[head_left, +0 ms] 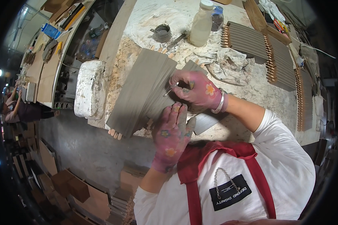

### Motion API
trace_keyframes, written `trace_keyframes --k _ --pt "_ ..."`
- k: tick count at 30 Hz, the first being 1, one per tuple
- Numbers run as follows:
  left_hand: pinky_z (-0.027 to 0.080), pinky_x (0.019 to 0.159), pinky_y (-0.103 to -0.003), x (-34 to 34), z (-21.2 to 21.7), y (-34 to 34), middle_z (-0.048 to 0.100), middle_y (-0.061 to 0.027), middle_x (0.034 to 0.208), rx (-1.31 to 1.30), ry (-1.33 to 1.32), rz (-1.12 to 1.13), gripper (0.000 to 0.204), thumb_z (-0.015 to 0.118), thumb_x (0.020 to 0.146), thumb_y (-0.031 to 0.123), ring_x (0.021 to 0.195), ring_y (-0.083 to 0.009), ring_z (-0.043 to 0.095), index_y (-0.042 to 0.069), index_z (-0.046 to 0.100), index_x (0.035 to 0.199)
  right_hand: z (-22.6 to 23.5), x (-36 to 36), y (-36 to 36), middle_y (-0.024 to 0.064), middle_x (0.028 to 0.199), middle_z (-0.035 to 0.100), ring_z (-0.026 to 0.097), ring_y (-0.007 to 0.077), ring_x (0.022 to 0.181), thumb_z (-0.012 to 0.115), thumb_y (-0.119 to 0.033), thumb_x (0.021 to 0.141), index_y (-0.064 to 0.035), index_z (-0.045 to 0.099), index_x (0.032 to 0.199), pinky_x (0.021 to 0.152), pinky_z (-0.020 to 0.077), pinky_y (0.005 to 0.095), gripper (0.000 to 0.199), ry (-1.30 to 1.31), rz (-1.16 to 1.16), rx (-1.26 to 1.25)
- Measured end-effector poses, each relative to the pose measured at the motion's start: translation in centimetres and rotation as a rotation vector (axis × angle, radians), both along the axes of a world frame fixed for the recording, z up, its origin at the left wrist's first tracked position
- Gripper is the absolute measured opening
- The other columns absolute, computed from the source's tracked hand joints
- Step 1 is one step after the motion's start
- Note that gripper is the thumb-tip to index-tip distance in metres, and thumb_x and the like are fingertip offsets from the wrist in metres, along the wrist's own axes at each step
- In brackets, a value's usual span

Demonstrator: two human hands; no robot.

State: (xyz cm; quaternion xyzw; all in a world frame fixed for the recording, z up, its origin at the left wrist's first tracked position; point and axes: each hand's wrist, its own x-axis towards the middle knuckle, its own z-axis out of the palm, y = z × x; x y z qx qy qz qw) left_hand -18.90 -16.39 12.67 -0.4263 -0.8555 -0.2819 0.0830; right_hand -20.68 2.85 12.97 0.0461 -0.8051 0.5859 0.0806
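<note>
Grey wooden boards point(139, 86) lie fanned out and overlapping on the worktable, with pale wooden pegs point(114, 134) sticking out at their ends. My right hand point(199, 90), in a pink flowered glove, pinches a thin white-tipped stick point(169, 92) like a cotton swab over the boards' right-hand edges. My left hand point(171, 137), in a matching glove with greyish stained fingers, rests on the near part of the fan. Its fingers are stretched out and it grips nothing. Another grey board point(208, 122) lies partly hidden beneath my right forearm.
A bottle of cloudy liquid point(201, 26), a small jar point(217, 18), a dark ring-shaped container point(162, 33) and a crumpled stained cloth point(231, 67) stand or lie beyond the boards. Stacked pegged boards point(248, 41) line the right. A white-crusted block point(90, 89) sits left. A co-worker point(20, 107) is far left.
</note>
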Motion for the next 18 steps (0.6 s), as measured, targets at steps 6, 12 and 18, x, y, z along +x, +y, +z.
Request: trace_keyframes --k 6,12,18 --pt "0.051 0.093 -0.039 0.7 -0.5 0.0 0.063 -0.0089 0.123 0.071 -0.151 0.039 0.046 0.076 0.079 0.014 0.110 -0.0305 0.060 0.007 0.061 0.122 1.2 1.0 4.4 0.0019 0.082 0.060 0.054 0.0089 0.079 0.062 -0.017 0.091 -0.0025 0.060 0.094 0.074 0.0460 0.0267 0.015 -0.024 -0.167 -0.070" --pt "0.049 0.097 -0.041 0.2 -0.6 0.0 0.061 -0.0114 0.127 0.123 -0.067 -0.027 0.051 0.069 0.078 0.005 0.111 -0.0324 0.060 0.008 0.056 0.127 0.6 2.4 6.8 -0.0015 0.081 0.057 0.051 0.0057 0.077 0.061 -0.014 0.091 -0.0023 0.059 0.093 0.072 0.0445 0.0230 0.012 -0.021 -0.269 -0.154" --pt "0.054 0.091 -0.037 -0.2 -0.4 0.1 0.061 -0.0123 0.123 0.032 0.080 -0.045 0.045 0.075 0.083 0.017 0.109 -0.0311 0.061 0.007 0.054 0.122 0.1 2.8 6.1 -0.0024 0.082 0.056 0.049 0.0050 0.076 0.062 -0.013 0.091 -0.0028 0.060 0.093 0.071 0.0436 0.0226 0.011 -0.076 -0.268 -0.213"
